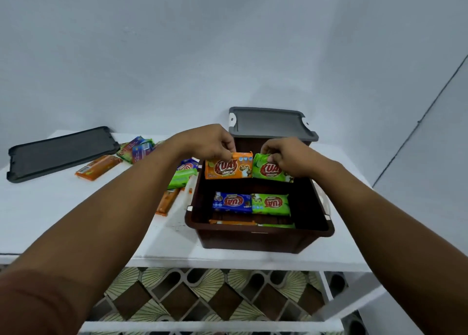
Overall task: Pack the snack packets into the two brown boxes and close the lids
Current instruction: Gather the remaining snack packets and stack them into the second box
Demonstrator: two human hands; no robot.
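An open brown box (258, 238) stands near the table's front edge. Inside lie a blue packet (231, 202) and a green packet (270, 204), with more packets under them. My left hand (210, 142) pinches an orange packet (229, 166) by its top edge over the box's far side. Beside it, my right hand (286, 155) pinches a green packet (268, 169). A second brown box (247, 143) with a grey lid (271, 123) on it stands behind, mostly hidden by my hands.
A loose dark grey lid (60, 152) lies at the table's far left. Several loose packets (136, 147) lie between it and the open box, an orange one (98, 167) among them. The white table (76, 208) ends close to me, above a patterned floor.
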